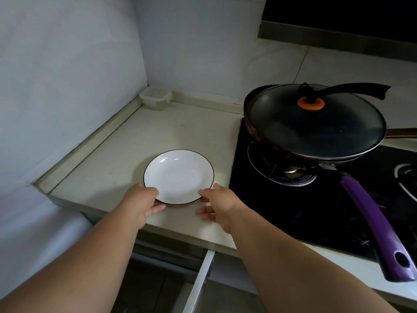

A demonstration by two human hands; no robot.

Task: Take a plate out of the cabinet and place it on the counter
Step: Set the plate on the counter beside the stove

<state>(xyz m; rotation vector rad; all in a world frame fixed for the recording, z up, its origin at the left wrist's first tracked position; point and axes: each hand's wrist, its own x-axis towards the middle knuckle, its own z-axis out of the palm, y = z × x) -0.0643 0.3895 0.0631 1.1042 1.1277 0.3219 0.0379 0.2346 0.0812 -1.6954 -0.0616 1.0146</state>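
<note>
A white plate (178, 175) with a thin dark rim lies on the pale counter (126, 154), near its front edge. My left hand (142, 203) grips the plate's near-left rim, thumb on top and fingers underneath. My right hand (217, 205) is at the near-right rim, its thumb touching the edge and its fingers spread loosely over the counter. Below the counter, the pulled-out cabinet drawer (200, 281) shows only its metal side rail.
A black gas hob (293, 211) sits right of the plate, carrying a lidded pan (316, 123) with a purple handle (372, 218) pointing toward me. A clear lidded box (155, 97) stands in the back corner. Walls close off the left and back.
</note>
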